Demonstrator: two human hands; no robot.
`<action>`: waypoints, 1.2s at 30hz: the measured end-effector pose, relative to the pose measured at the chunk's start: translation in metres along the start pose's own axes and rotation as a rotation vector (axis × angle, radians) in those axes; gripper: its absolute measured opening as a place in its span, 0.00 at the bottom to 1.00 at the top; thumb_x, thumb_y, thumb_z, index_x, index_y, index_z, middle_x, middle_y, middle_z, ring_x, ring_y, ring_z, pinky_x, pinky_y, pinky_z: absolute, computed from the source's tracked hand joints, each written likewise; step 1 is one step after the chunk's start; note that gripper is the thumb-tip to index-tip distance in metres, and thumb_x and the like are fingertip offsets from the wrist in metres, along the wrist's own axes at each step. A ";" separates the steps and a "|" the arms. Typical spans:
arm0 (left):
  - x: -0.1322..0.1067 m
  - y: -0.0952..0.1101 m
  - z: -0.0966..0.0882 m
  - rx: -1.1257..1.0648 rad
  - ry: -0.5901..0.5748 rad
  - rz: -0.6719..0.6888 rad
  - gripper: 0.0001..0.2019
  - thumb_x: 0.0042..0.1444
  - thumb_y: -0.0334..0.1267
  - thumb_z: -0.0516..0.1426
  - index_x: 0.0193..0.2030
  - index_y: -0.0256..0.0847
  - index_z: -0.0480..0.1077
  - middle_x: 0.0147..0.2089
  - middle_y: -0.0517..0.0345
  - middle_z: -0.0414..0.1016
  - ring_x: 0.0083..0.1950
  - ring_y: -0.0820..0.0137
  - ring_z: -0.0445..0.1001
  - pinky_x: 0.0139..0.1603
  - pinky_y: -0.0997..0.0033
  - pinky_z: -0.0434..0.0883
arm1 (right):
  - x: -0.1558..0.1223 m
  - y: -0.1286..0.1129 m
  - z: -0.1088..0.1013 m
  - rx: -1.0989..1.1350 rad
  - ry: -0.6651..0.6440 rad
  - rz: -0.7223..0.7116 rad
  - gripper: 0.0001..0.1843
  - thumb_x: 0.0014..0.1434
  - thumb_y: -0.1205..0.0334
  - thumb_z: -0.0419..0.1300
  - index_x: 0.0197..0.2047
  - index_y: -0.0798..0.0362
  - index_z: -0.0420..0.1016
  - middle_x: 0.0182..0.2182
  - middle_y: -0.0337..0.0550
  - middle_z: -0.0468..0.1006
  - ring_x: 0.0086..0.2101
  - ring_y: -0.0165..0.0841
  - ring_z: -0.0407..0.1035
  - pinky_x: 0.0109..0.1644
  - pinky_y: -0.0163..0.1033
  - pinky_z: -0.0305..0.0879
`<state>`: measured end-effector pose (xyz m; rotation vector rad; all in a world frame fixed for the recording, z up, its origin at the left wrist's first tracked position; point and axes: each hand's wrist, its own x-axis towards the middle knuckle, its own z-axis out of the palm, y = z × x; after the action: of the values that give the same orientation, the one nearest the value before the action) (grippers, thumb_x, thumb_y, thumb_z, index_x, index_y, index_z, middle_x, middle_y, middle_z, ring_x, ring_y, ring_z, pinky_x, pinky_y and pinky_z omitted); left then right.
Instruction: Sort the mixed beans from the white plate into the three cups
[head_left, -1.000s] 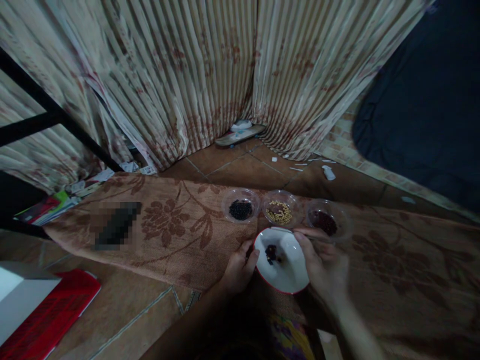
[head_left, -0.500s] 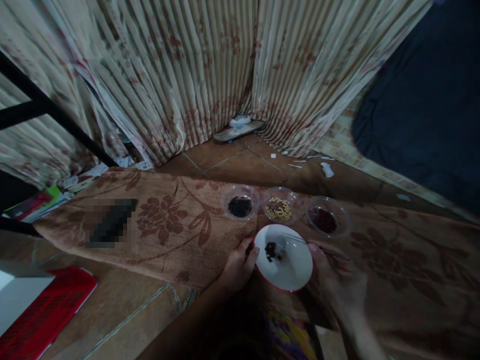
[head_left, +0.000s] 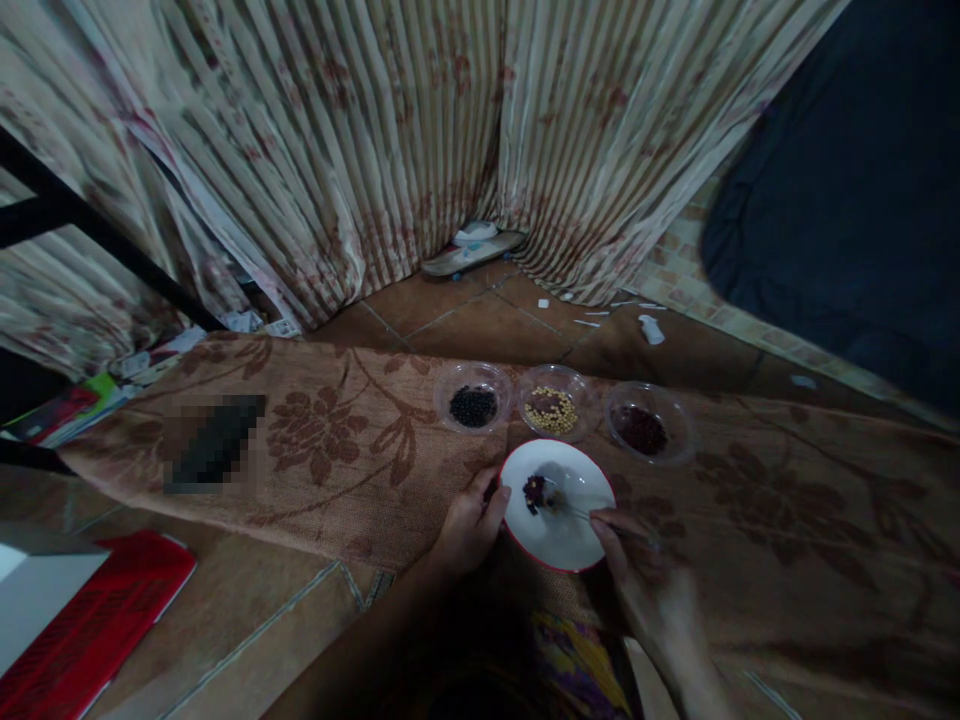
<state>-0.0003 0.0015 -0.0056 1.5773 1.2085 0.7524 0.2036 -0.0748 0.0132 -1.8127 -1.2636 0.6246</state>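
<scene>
My left hand (head_left: 471, 525) is closed on the left rim of a white bowl (head_left: 566, 550) with a red edge, tilted towards me. A small heap of mixed dark and pale beans (head_left: 535, 494) lies at the left inside it. A thin metal spoon (head_left: 579, 514) reaches into the bowl, its tip by the heap. My right hand (head_left: 649, 570) grips the spoon's handle at the bowl's right side and is slightly blurred. Just beyond the bowl stand three clear plastic bowls, with black beans (head_left: 473, 406), yellow soybeans (head_left: 551, 410) and dark red beans (head_left: 642, 430).
A brown flowered cloth (head_left: 360, 500) covers the long table. On its left part is a pixelated dark object (head_left: 217, 445). Behind the table, a skateboard (head_left: 472, 255) and white scraps lie on the tiled floor before striped curtains (head_left: 390, 150). A red item (head_left: 112, 620) is at lower left.
My right hand has moved left over the bowl's rim, and the spoon reaches towards the bean heap. My left hand keeps its hold on the bowl. The whole view has shifted slightly.
</scene>
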 end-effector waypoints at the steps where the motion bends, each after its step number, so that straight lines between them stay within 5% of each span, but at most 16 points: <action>1: 0.000 0.000 0.000 0.006 0.002 -0.003 0.16 0.63 0.43 0.48 0.53 0.41 0.66 0.41 0.56 0.77 0.39 0.68 0.74 0.41 0.72 0.68 | 0.000 0.000 0.000 -0.006 0.000 -0.003 0.15 0.56 0.48 0.58 0.37 0.50 0.77 0.40 0.46 0.78 0.42 0.39 0.72 0.47 0.44 0.68; 15: 0.000 0.003 0.000 0.013 0.010 -0.015 0.16 0.62 0.41 0.48 0.53 0.41 0.66 0.41 0.57 0.78 0.38 0.69 0.74 0.40 0.73 0.69 | 0.004 0.001 0.000 -0.073 -0.009 -0.118 0.16 0.57 0.47 0.56 0.35 0.50 0.77 0.39 0.46 0.79 0.42 0.39 0.72 0.47 0.44 0.67; 27: 0.000 0.004 -0.001 0.003 0.020 -0.007 0.16 0.62 0.42 0.49 0.53 0.41 0.66 0.41 0.56 0.78 0.39 0.68 0.75 0.41 0.72 0.69 | 0.002 -0.002 -0.002 -0.060 0.017 -0.073 0.15 0.56 0.48 0.57 0.35 0.50 0.77 0.38 0.46 0.79 0.41 0.39 0.72 0.46 0.45 0.67; 32: 0.000 0.001 0.000 -0.002 0.006 0.001 0.16 0.63 0.42 0.48 0.54 0.41 0.66 0.40 0.56 0.78 0.38 0.68 0.75 0.40 0.72 0.69 | 0.011 -0.020 -0.006 0.050 0.090 -0.099 0.13 0.54 0.50 0.60 0.34 0.51 0.77 0.36 0.47 0.79 0.38 0.38 0.72 0.43 0.43 0.68; 36: 0.000 -0.001 0.000 -0.030 0.004 0.029 0.17 0.63 0.42 0.48 0.55 0.41 0.65 0.43 0.55 0.77 0.40 0.68 0.75 0.42 0.71 0.69 | 0.041 -0.055 0.012 0.145 0.129 -0.179 0.13 0.56 0.52 0.58 0.35 0.52 0.77 0.34 0.46 0.79 0.36 0.37 0.73 0.42 0.41 0.69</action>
<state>-0.0007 0.0013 -0.0066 1.5725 1.1747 0.7888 0.1817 -0.0238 0.0551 -1.5758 -1.2448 0.4795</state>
